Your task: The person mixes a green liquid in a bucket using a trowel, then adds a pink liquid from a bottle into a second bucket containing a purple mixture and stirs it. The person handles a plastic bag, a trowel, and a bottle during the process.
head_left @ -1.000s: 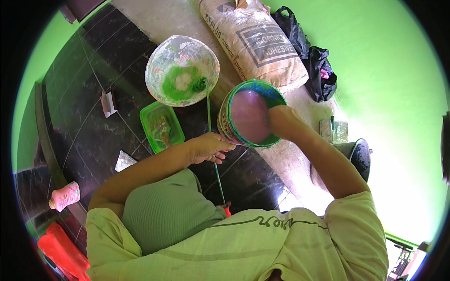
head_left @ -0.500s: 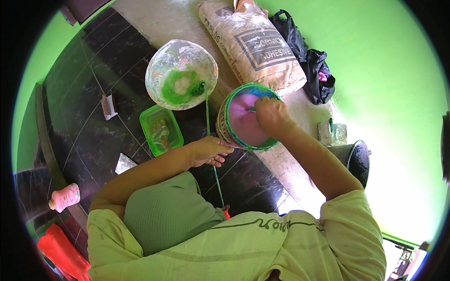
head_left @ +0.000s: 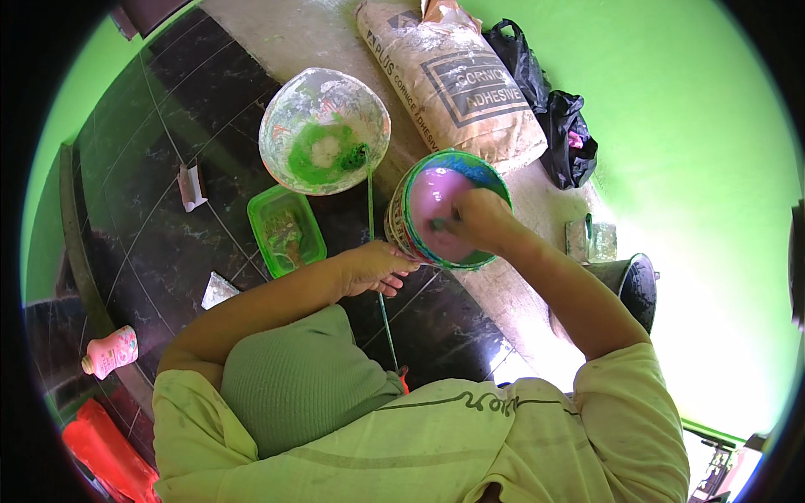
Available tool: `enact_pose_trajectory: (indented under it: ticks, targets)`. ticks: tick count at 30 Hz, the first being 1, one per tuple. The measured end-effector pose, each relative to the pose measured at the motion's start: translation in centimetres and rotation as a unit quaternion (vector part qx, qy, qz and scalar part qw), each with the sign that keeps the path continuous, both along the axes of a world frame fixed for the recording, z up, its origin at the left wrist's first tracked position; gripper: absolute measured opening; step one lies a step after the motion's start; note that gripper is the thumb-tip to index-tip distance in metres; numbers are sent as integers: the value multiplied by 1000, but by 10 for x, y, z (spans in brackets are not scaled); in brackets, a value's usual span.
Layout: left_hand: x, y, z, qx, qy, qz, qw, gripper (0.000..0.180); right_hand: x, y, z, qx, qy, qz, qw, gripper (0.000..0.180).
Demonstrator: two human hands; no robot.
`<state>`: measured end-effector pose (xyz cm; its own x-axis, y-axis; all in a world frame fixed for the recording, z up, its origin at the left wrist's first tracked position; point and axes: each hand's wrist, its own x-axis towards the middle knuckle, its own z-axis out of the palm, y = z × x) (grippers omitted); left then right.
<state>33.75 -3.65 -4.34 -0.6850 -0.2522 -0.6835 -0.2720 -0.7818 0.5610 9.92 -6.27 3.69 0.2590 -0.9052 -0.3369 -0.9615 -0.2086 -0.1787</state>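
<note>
A round bucket (head_left: 397, 222) with a green-smeared rim sits in front of the person, its mouth facing up toward the head and a pool of pink liquid (head_left: 432, 191) inside. The right hand (head_left: 486, 220) is inside the bucket's mouth, over the liquid, its fingers closed around a tool (head_left: 438, 225) of which only a dark greenish end shows, blurred. At the bucket's near left edge is the left hand (head_left: 376, 268), thumb and forefinger pinching that edge while the other fingers curl loosely below; exactly which part they grip I cannot tell. A long thin rod (head_left: 370, 197) runs past the bucket's left side, behind the left hand, its far end in a whitish bowl (head_left: 281, 126) smeared with green, which lies beyond the bucket to the left. Left of the bucket, nearer than the bowl, is a green plastic tub (head_left: 254, 222) with what looks like a brush (head_left: 291, 241) in it. Just beyond the bucket lies a big paper sack (head_left: 453, 134), and black plastic bags (head_left: 573, 126) rest past it to the right. A black bucket (head_left: 641, 293) lies well to the bucket's right, and a pink bottle (head_left: 111, 352) far to its left.
</note>
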Motion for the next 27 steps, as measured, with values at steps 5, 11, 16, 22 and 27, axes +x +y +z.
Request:
enact_pose_trajectory:
  ticks: [5,11,16,22,27]
  targets:
    - [2,1,4,-6,-17,-1,1000,54,6,-18,-7,-108,92,36,989,18]
    - [8,1,0,-9,-9,8,1000,55,-5,-9,-3,-18,189,41,981,17]
    - [10,1,1,-8,-13,7,1000,56,-22,6,7,85,108,41,990,26]
    - [8,0,-3,-8,0,10,1000,58,0,11,2,37,-17,-13,999,32]
    - [11,1,0,-11,-14,8,1000,59,4,-6,-12,-138,65,57,987,17]
